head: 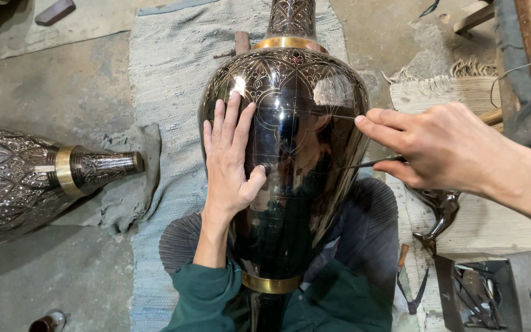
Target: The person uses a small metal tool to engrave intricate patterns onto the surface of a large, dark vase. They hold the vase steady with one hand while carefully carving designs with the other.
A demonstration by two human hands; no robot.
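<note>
The dark engraved metal vase [290, 154] lies lengthwise across the person's lap on a grey woven mat [167, 80], brass bands at neck and foot. The left hand [228, 160] rests flat and open on its polished belly, thumb against the surface. The right hand [444, 147] is closed on a thin pointed tool [370, 163] — its tip meets the vase's side. A second vase [26, 175] lies at left; a metal box [493, 292] of tools sits lower right.
</note>
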